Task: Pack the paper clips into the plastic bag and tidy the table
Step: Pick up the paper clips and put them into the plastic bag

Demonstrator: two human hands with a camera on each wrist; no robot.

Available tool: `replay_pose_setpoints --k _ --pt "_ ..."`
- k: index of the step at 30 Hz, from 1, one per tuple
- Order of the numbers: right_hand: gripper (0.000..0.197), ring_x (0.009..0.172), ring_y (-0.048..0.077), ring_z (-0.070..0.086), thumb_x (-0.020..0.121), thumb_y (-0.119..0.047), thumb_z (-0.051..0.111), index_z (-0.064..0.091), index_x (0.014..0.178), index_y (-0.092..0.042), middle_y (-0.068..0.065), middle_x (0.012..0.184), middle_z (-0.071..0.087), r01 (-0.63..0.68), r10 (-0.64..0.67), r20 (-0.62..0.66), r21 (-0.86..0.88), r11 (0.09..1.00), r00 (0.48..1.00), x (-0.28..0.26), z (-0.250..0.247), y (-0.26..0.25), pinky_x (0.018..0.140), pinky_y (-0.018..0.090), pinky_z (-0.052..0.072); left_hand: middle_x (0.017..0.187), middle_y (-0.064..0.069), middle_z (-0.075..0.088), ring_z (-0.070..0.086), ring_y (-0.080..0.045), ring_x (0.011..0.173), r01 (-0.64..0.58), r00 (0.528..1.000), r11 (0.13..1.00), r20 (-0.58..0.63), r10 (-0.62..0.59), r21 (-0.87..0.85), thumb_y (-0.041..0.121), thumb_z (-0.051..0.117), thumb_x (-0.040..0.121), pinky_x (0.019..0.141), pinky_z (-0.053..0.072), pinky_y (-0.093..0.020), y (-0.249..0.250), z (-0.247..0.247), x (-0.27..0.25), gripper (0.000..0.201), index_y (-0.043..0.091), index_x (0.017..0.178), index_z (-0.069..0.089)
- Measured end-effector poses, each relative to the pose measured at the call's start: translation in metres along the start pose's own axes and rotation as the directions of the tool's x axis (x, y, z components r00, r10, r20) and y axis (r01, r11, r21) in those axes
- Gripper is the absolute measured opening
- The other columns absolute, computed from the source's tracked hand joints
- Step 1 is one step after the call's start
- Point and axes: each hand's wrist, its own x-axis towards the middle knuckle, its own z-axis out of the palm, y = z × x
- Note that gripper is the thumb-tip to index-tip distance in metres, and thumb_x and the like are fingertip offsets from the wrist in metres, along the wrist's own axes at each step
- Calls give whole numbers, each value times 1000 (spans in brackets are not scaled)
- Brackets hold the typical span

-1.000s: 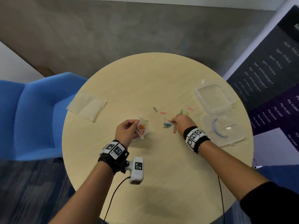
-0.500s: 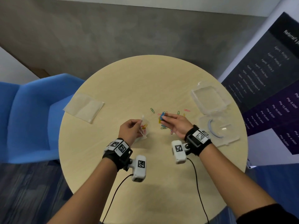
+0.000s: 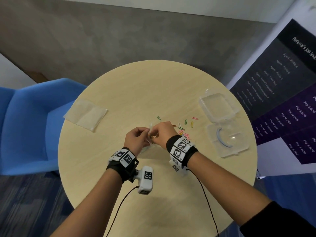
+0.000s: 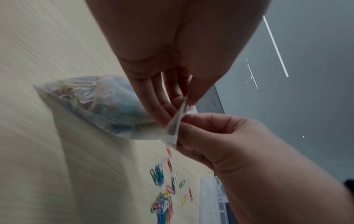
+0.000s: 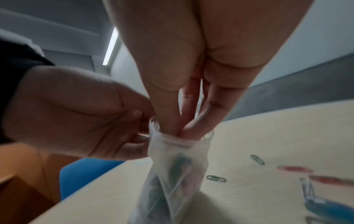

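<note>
Where grey floor is meeting a white wall, a round pale-wood table [image 3: 119,168] is standing with a blue chair [image 3: 29,120] at its left and a dark banner [image 3: 282,93] of white text at its right. Flat clear bags [image 3: 86,114] are lying at the table's left edge; an open clear case [image 3: 222,124] is sitting at its right edge.

Near the middle, the bag [image 4: 99,104] is standing off the table on its bulging bottom, thin, cloudy and crowded with coloured clips. The left hand [image 3: 136,139] is pinching one lip of its mouth between thumb and fingers. The right hand [image 3: 162,133] is poking its bunched fingertips [image 5: 172,124] down into the mouth; whether they are holding a clip I cannot tell. Just right of the hands, loose clips [image 3: 183,130] are lying scattered: green, pink, yellow, blue, white, some heaped together, one green clip [image 3: 159,118] lying apart.
</note>
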Motion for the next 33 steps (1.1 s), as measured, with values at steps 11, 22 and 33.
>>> replay_pose_setpoints --k 11,22,33 --pt "52 145 29 20 99 -41 42 34 147 -24 5 160 18 -273 270 -52 -306 912 961 45 -32 125 115 46 26 87 -13 70 68 -21 74 47 998 997 -33 -49 -56 17 64 93 72 61 -38 -2 -7 -10 17 2 100 68" --pt "67 148 33 8 95 -18 44 12 153 -13 14 161 2 -19 142 187 -539 842 972 -7 25 118 120 41 19 90 -10 70 69 -21 78 72 997 996 -23 -73 -45 15 65 93 63 61 -29 2 -2 -8 15 1 99 68" --pt "29 108 29 56 91 1 53 58 119 -2 14 117 58 167 -29 216 -653 739 976 -6 14 115 90 36 48 95 -12 70 69 -24 85 86 996 996 -22 -87 -13 16 65 92 65 60 -29 5 -2 -7 10 7 94 69"
